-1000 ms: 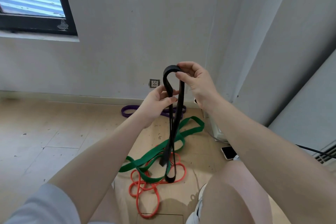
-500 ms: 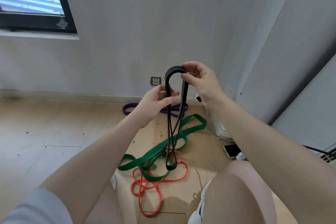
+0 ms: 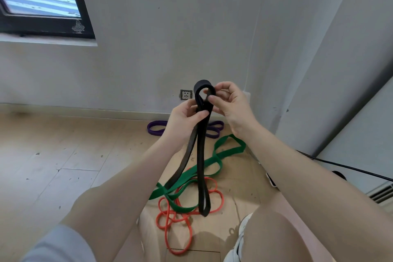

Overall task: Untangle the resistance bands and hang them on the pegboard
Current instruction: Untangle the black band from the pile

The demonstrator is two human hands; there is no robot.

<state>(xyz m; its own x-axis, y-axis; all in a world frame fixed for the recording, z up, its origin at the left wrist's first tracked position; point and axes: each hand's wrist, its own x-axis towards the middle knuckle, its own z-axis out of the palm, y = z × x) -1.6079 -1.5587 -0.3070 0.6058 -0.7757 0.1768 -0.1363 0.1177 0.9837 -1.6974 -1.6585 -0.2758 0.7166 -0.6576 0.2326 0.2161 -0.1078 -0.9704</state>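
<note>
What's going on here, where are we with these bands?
A person holds the black band up with both hands: the right hand pinches its top loop, the left hand grips just below. The green band, orange band and purple band lie on the floor. No pegboard is in view.

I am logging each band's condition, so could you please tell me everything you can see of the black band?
The black band is a flat, matte loop that looks like rubber. It is held up in the air and hangs down doubled in long strands. Its top curls over in a small bend, pinched by the right hand; the left hand grips the strands just below. Its lower end dangles in front of the green band and orange band on the floor; contact with them cannot be told.
</note>
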